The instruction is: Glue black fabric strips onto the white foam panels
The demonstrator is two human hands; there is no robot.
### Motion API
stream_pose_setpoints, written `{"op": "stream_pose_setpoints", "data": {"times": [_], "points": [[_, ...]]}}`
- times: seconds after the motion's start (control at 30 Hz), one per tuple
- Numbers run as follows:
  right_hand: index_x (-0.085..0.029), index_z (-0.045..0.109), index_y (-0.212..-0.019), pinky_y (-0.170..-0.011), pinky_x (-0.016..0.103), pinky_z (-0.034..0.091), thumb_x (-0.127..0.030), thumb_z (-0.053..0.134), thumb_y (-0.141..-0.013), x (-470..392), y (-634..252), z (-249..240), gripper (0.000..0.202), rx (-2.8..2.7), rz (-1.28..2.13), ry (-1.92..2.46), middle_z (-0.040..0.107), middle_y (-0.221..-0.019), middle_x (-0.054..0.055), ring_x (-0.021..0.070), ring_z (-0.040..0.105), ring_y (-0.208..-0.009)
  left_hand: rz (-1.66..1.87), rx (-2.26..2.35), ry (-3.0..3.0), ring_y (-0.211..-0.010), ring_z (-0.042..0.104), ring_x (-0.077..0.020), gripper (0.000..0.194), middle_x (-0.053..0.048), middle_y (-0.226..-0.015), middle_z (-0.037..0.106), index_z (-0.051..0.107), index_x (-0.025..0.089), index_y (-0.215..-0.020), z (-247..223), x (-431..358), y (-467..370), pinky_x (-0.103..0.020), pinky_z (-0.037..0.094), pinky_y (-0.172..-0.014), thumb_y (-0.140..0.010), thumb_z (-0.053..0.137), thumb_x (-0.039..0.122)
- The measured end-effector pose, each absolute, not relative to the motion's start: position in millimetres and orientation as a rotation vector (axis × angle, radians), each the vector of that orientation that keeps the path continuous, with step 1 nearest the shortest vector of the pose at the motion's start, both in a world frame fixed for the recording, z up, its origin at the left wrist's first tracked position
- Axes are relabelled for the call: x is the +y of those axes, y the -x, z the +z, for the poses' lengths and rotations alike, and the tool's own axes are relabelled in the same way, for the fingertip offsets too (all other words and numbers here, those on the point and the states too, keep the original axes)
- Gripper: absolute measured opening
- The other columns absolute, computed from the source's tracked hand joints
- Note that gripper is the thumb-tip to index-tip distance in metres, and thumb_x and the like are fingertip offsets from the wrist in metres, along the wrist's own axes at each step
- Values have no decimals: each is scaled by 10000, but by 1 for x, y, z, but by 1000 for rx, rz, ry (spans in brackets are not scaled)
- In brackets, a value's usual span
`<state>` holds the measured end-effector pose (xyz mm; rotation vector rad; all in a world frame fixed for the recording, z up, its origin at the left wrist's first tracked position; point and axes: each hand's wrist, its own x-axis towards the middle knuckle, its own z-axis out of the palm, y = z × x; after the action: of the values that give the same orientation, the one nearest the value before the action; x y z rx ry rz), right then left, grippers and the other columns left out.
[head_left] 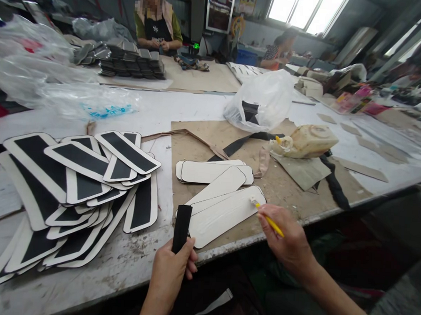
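My left hand [172, 267] is closed round the lower end of a black strip [182, 226], which stands up from the fist beside the white panels. In my right hand [288, 237] is a brush with a yellow handle [274, 225]. Its tip touches the right end of the nearest white panel [224, 219], where a whitish smear shows. Beneath and behind that panel lie several more white panels [215, 172] with rounded corners and dark edges. At the left, a loose pile of white panels [72, 155] bears black strips along their middles.
Brown paper [300, 204] covers part of the white table. A yellowed plastic container [312, 139] lies behind my right hand. A clear plastic bag [270, 99] holds something black. Behind are stacked dark pieces [131, 61] and a co-worker [158, 28].
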<state>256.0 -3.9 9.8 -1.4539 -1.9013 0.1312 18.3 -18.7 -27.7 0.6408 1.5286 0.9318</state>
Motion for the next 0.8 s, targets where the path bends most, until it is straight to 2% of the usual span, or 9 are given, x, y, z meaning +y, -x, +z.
{"op": "stream_pose_setpoints", "data": {"times": [0.1, 0.23, 0.33, 0.5, 0.6, 0.8], "points": [[-242, 620, -954, -817, 361, 507, -163, 555, -817, -18, -223, 12, 171, -1805, 397, 1339, 671, -923, 61, 217, 622, -912, 925, 1515, -643, -357, 502, -115, 337, -3, -465, 572, 575, 125, -634, -25, -19, -17, -208, 370, -313, -639, 667, 449], [-230, 627, -889, -713, 319, 534, -262, 526, -857, -25, -190, 13, 111, -1511, 782, 1374, 670, -878, 51, 196, 641, -799, 909, 1491, -679, -356, 498, -108, 326, -12, -459, 567, 553, 126, -590, -23, -20, -16, -205, 375, -326, -673, 637, 430], [-217, 630, -859, -687, 316, 535, -322, 526, -859, -19, -193, 5, 147, -1485, 869, 1418, 669, -853, 51, 192, 640, -761, 933, 1495, -662, -351, 492, -107, 308, -1, -464, 567, 565, 126, -641, -24, -22, -16, -201, 365, -317, -665, 648, 421], [-215, 622, -892, -818, 374, 496, -336, 536, -847, 0, -257, -5, 155, -1597, 384, 1590, 662, -907, 57, 222, 624, -877, 952, 1516, -659, -359, 494, -109, 322, 0, -466, 564, 564, 131, -615, -30, -24, -17, -205, 368, -316, -659, 653, 437], [-221, 613, -910, -830, 381, 487, -332, 523, -851, 5, -296, 7, 155, -1641, 96, 1637, 655, -926, 61, 233, 618, -905, 949, 1507, -696, -372, 502, -115, 335, -5, -475, 569, 552, 140, -596, -33, -24, -16, -215, 376, -332, -671, 641, 454], [-233, 597, -885, -870, 404, 444, -309, 495, -861, -5, -297, 47, 129, -1751, -115, 1529, 639, -896, 68, 240, 594, -911, 951, 1658, -789, -353, 393, -77, 356, 49, -422, 499, 559, 161, -720, -11, -34, -12, -193, 295, -363, -737, 569, 516]]}}
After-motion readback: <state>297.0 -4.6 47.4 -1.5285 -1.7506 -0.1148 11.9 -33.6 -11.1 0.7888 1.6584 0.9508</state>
